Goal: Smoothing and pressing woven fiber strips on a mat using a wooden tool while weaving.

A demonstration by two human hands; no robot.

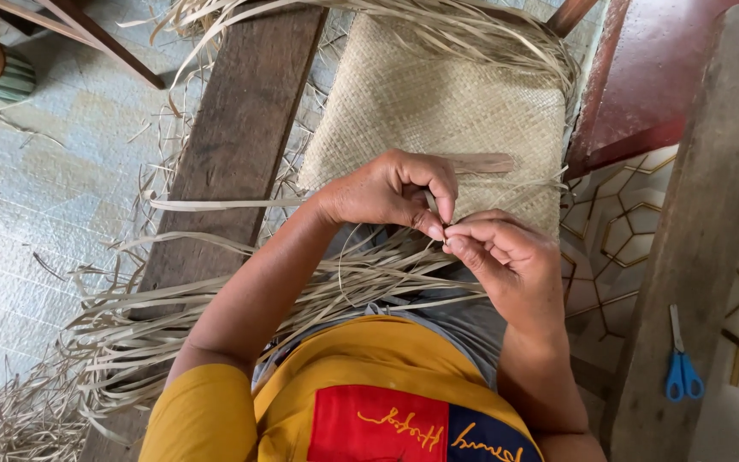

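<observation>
Both hands pinched together — left hand [391, 192], right hand [506, 261] — gripping straw strip [432, 205], over woven mat [438, 103]

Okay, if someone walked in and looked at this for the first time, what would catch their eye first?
Probably the two hands meeting in the middle: the left hand and right hand pinch a thin pale strip together at the near edge of a woven mat. Loose dry strands fan out to the left over a dark wooden plank. At the right, blue-handled scissors lie on another plank.
</observation>
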